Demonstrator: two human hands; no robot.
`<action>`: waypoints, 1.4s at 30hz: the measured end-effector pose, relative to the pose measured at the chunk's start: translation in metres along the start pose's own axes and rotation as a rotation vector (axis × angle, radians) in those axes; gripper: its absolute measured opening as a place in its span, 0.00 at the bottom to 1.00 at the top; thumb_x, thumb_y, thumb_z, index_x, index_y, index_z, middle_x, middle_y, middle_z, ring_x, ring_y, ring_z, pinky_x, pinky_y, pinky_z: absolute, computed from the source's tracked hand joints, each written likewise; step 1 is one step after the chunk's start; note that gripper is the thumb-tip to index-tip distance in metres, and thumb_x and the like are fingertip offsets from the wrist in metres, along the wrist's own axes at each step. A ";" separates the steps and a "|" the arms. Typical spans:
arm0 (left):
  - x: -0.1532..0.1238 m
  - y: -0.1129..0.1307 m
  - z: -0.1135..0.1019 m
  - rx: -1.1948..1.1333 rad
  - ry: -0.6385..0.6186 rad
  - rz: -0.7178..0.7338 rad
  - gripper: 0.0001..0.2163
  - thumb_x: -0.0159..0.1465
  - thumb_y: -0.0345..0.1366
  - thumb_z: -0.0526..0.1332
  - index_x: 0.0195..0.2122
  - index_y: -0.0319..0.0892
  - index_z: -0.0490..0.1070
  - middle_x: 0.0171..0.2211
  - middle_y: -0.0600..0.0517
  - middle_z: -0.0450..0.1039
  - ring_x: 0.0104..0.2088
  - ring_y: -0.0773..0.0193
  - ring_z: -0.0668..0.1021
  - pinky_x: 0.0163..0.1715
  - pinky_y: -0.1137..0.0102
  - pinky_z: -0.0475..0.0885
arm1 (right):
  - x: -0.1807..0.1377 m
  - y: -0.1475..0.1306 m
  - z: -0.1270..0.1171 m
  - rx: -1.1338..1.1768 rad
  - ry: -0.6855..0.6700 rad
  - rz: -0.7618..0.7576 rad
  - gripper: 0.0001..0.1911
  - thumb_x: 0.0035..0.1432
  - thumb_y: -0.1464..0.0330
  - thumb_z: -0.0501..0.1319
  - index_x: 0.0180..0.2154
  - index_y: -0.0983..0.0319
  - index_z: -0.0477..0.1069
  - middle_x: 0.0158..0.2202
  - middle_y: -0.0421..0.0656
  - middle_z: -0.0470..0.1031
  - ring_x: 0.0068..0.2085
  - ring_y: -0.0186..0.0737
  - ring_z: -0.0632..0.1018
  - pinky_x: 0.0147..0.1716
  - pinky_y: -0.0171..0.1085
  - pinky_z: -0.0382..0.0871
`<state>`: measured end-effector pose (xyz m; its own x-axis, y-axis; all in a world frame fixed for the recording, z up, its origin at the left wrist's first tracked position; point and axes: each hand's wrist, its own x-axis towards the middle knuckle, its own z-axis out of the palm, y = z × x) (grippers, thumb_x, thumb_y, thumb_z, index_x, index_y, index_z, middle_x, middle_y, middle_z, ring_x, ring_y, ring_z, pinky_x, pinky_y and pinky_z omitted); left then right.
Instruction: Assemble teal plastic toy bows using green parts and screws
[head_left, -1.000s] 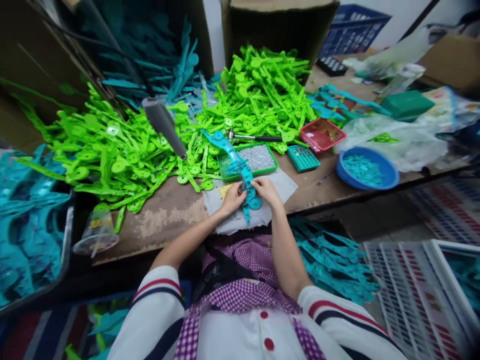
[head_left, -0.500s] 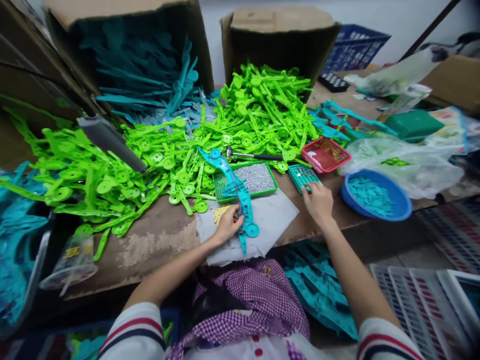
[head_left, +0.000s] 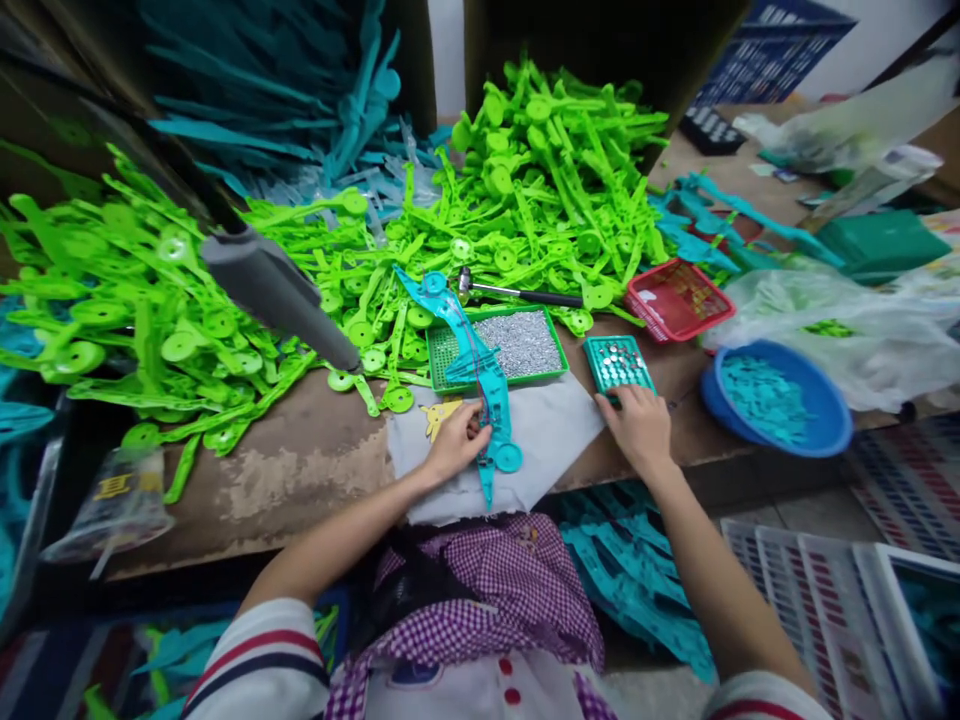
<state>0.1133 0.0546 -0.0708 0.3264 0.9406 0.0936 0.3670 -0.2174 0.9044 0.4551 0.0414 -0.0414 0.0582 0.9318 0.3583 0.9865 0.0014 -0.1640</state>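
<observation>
Head | right hand (head_left: 637, 430) has left the teal part (head_left: 494, 395), lying across the green tray (head_left: 439, 350), for the disc tray (head_left: 591, 364) right of it; fingertips obscured, grip we can't tell | left hand's (head_left: 454, 442) grip, clamped on the part, presumably steadies it alone

Partly lost from sight around the green tray (head_left: 442, 360)
Silver bits (head_left: 521, 345) inside it are too small to tell; rightward, the right hand (head_left: 641, 428) hides the near edge of a teal tray (head_left: 591, 362); far behind, the picture's top clips a blue basket (head_left: 780, 60).
</observation>
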 end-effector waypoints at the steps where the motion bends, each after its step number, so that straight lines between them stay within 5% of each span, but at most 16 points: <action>1: 0.000 0.000 0.000 0.003 -0.007 0.001 0.18 0.63 0.36 0.62 0.54 0.40 0.71 0.42 0.48 0.75 0.30 0.68 0.75 0.32 0.72 0.76 | 0.004 0.004 -0.004 0.065 0.030 0.012 0.17 0.68 0.58 0.54 0.40 0.61 0.76 0.40 0.51 0.78 0.41 0.49 0.76 0.42 0.44 0.68; 4: 0.000 0.000 0.000 0.019 -0.009 0.001 0.18 0.63 0.36 0.62 0.55 0.39 0.71 0.40 0.49 0.75 0.30 0.68 0.75 0.32 0.71 0.76 | 0.030 0.020 -0.005 0.174 0.110 0.130 0.19 0.68 0.58 0.54 0.44 0.63 0.77 0.41 0.51 0.78 0.39 0.47 0.77 0.42 0.43 0.70; 7: 0.000 -0.002 0.000 0.026 0.008 0.001 0.18 0.63 0.36 0.62 0.54 0.39 0.71 0.39 0.49 0.74 0.30 0.68 0.75 0.31 0.72 0.76 | 0.055 0.032 0.008 0.111 0.015 0.177 0.19 0.65 0.61 0.55 0.46 0.64 0.79 0.41 0.52 0.77 0.37 0.48 0.77 0.41 0.45 0.70; 12: 0.000 -0.001 0.001 0.008 0.009 0.007 0.17 0.63 0.36 0.62 0.54 0.40 0.71 0.39 0.50 0.74 0.30 0.69 0.74 0.31 0.72 0.76 | 0.054 0.030 0.022 0.087 -0.028 0.196 0.17 0.62 0.64 0.56 0.44 0.63 0.80 0.41 0.53 0.78 0.38 0.49 0.77 0.41 0.45 0.70; 15: 0.001 0.001 0.001 -0.001 0.026 -0.001 0.17 0.63 0.35 0.63 0.53 0.40 0.71 0.41 0.49 0.74 0.31 0.68 0.75 0.32 0.72 0.76 | 0.056 0.029 0.017 0.156 -0.065 0.281 0.12 0.60 0.66 0.59 0.40 0.64 0.79 0.42 0.55 0.79 0.39 0.48 0.77 0.43 0.45 0.68; 20: 0.004 0.003 0.002 0.013 -0.016 -0.007 0.17 0.64 0.35 0.62 0.54 0.39 0.71 0.41 0.49 0.74 0.31 0.67 0.75 0.34 0.70 0.76 | 0.072 0.032 -0.004 0.229 -0.110 0.414 0.13 0.56 0.60 0.68 0.25 0.59 0.72 0.26 0.49 0.77 0.30 0.44 0.74 0.38 0.45 0.66; 25: 0.006 -0.001 0.004 -0.007 -0.030 0.003 0.17 0.63 0.34 0.62 0.53 0.40 0.71 0.41 0.49 0.75 0.34 0.65 0.76 0.39 0.68 0.76 | 0.046 -0.041 -0.029 0.411 -0.110 0.285 0.19 0.59 0.49 0.64 0.33 0.58 0.77 0.30 0.46 0.79 0.30 0.42 0.77 0.34 0.41 0.71; 28: 0.005 -0.003 0.006 -0.020 -0.030 0.025 0.18 0.64 0.34 0.62 0.55 0.38 0.70 0.43 0.48 0.74 0.35 0.65 0.77 0.40 0.67 0.76 | 0.021 -0.111 -0.021 0.620 -0.189 -0.079 0.16 0.62 0.51 0.62 0.36 0.56 0.79 0.36 0.46 0.80 0.36 0.43 0.79 0.40 0.43 0.74; 31: 0.004 -0.002 0.006 -0.013 -0.030 0.041 0.18 0.65 0.34 0.61 0.56 0.38 0.69 0.43 0.48 0.74 0.35 0.65 0.77 0.40 0.66 0.76 | 0.010 -0.151 0.000 0.662 -0.194 -0.235 0.15 0.67 0.55 0.59 0.36 0.56 0.79 0.36 0.46 0.80 0.37 0.43 0.79 0.40 0.43 0.76; 37: 0.004 0.004 0.004 -0.001 -0.054 0.025 0.18 0.64 0.32 0.61 0.56 0.39 0.69 0.43 0.49 0.74 0.35 0.66 0.76 0.39 0.67 0.76 | 0.004 -0.146 0.019 0.626 -0.040 -0.326 0.12 0.67 0.59 0.61 0.38 0.58 0.80 0.36 0.46 0.80 0.37 0.43 0.80 0.39 0.42 0.77; 42: 0.005 0.006 0.003 -0.023 -0.073 0.008 0.19 0.64 0.32 0.62 0.57 0.37 0.69 0.45 0.47 0.74 0.36 0.65 0.77 0.41 0.66 0.77 | -0.002 -0.151 0.011 0.786 0.061 -0.038 0.17 0.64 0.57 0.65 0.50 0.58 0.77 0.37 0.43 0.80 0.34 0.39 0.79 0.36 0.41 0.78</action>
<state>0.1202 0.0575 -0.0662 0.3923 0.9171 0.0708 0.3441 -0.2177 0.9134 0.3040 0.0430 -0.0278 0.0575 0.9047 0.4222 0.5918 0.3097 -0.7442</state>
